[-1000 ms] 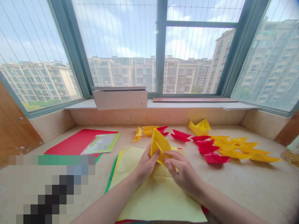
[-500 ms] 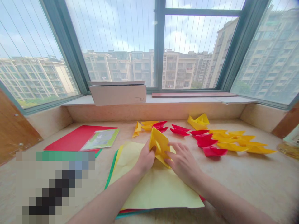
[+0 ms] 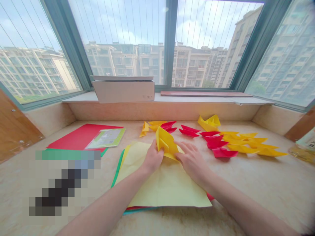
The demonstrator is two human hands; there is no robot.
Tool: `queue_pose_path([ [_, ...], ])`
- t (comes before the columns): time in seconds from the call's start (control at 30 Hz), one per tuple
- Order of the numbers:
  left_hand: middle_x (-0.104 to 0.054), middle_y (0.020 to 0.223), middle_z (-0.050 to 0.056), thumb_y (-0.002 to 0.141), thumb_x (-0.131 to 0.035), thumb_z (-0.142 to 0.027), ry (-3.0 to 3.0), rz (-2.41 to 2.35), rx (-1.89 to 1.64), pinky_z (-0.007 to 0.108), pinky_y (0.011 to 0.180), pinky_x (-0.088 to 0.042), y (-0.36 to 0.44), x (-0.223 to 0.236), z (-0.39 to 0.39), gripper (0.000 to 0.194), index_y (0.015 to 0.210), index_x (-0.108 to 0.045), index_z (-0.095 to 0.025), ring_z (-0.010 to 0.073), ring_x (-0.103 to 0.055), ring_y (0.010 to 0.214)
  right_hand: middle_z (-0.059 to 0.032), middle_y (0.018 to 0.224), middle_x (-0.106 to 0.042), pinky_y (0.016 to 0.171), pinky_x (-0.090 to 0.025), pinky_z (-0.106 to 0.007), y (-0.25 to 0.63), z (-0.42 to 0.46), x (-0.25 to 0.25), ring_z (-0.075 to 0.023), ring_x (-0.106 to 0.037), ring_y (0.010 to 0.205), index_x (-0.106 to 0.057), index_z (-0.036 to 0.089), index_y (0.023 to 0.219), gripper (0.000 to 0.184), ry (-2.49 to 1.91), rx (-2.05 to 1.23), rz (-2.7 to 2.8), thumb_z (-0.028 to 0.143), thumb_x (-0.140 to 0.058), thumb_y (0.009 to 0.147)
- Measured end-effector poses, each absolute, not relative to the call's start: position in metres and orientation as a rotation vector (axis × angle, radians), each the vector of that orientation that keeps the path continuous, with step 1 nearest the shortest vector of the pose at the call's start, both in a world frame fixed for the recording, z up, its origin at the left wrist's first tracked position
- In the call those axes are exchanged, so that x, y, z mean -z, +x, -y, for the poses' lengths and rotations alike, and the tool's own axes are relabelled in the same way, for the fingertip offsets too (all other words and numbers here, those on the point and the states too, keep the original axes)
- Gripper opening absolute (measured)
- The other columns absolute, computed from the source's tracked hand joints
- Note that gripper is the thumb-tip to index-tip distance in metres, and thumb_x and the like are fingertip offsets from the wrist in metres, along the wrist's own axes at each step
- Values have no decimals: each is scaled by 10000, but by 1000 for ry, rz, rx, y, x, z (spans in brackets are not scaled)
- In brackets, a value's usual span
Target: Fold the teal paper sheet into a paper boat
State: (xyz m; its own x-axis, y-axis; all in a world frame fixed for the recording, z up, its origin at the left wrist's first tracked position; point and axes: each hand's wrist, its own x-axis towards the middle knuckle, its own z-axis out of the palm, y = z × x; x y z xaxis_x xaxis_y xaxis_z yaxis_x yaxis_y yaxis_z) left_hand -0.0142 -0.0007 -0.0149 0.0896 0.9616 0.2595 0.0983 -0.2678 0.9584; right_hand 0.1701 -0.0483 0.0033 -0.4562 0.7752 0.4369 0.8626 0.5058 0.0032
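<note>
A folded yellow paper piece (image 3: pixel 165 141), partly opened out with creased layers, is held above the stack of coloured paper sheets (image 3: pixel 162 193). My left hand (image 3: pixel 153 156) grips its left side, the thumb pressed to the near face. On the right side, my right hand (image 3: pixel 189 155) pinches the lower edge between thumb and fingers. The pale yellow sheet on top of the stack lies under both wrists, with green, red and blue edges showing beneath. My palms hide the lower corners of the folded piece.
Several red paper boats (image 3: pixel 216 144) and yellow paper boats (image 3: pixel 246 149) sit at right. A larger yellow boat (image 3: pixel 209 123) stands behind them. Red sheets (image 3: pixel 71 137) and a clear packet (image 3: pixel 107 137) lie at left, near a blurred-out patch (image 3: pixel 59 186). A white box (image 3: pixel 124 91) rests on the sill.
The yellow paper has turned and been pulled wider at its folds. My right hand has shifted its fingers to the lower right edge. The whole view has tilted slightly down.
</note>
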Motion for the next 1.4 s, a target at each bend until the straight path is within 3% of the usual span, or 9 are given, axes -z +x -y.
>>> queue_pose_path([
  [0.13,-696,1094,78,811,-601,-187,1509,-1131,-1290,397,939,-483,-15,11,3,288,1099,-615,-197,257,-637,1048,-163,1309,-590,938,-465,-482,171,48,-5,-325,-565,1133,-711,197,1015,209,-1416,406,2298,87,-625,859],
  [0.37,-699,1068,93,809,-661,-297,1246,-1022,-1359,432,834,-561,-15,5,4,314,1102,-613,-196,272,-679,983,-70,935,-692,832,-498,-405,178,43,-2,-249,-622,915,-621,254,1264,349,-1295,225,2215,144,-537,943],
  [0.47,-695,1096,104,791,-689,-313,1151,-940,-1335,437,804,-581,-15,3,5,334,1091,-618,-185,274,-691,963,-67,957,-708,832,-499,-393,178,43,-2,-243,-624,926,-643,254,1235,332,-1239,150,2181,139,-527,946],
  [0.6,-675,1193,118,781,-701,-278,1181,-928,-1366,427,870,-566,-16,4,4,286,1041,-635,-177,290,-652,1095,-59,993,-721,854,-496,-395,177,44,-3,-237,-636,924,-692,234,1113,272,-1210,82,2146,118,-546,915],
  [0.73,-660,1247,109,776,-711,-257,1258,-926,-1418,428,934,-538,-17,5,2,426,1185,-599,-211,296,-596,1199,-55,997,-737,856,-504,-401,177,43,-1,-239,-659,934,-704,226,1032,241,-1228,31,2121,109,-536,904],
  [0.93,-681,1209,131,793,-695,-243,1178,-973,-1240,469,961,-527,-17,3,8,330,1113,-654,-170,329,-600,1194,-74,1150,-727,896,-532,-386,178,39,5,-240,-680,1039,-664,221,1201,317,-1213,-181,1906,176,-515,924],
  [1.1,-639,1296,119,818,-696,-212,1050,-864,-1136,435,973,-542,-16,-4,17,365,1173,-617,-176,273,-634,1154,-67,1130,-734,895,-541,-394,178,37,2,-238,-685,1027,-662,225,1206,304,-1190,-418,1680,275,-544,931],
  [1.27,-661,1251,134,812,-727,-299,1124,-816,-1102,441,881,-578,-20,-7,18,381,1151,-620,-164,277,-700,1006,-67,1008,-745,807,-548,-360,179,35,-1,-221,-694,906,-677,213,1070,222,-1101,-609,1584,333,-568,919],
  [1.4,-694,1163,151,806,-727,-366,1187,-778,-1052,403,779,-586,-24,-6,15,443,1173,-614,-147,258,-730,846,-32,799,-715,586,-496,-274,179,34,1,-178,-649,696,-601,207,1011,190,-1083,-691,1530,367,-567,916],
])
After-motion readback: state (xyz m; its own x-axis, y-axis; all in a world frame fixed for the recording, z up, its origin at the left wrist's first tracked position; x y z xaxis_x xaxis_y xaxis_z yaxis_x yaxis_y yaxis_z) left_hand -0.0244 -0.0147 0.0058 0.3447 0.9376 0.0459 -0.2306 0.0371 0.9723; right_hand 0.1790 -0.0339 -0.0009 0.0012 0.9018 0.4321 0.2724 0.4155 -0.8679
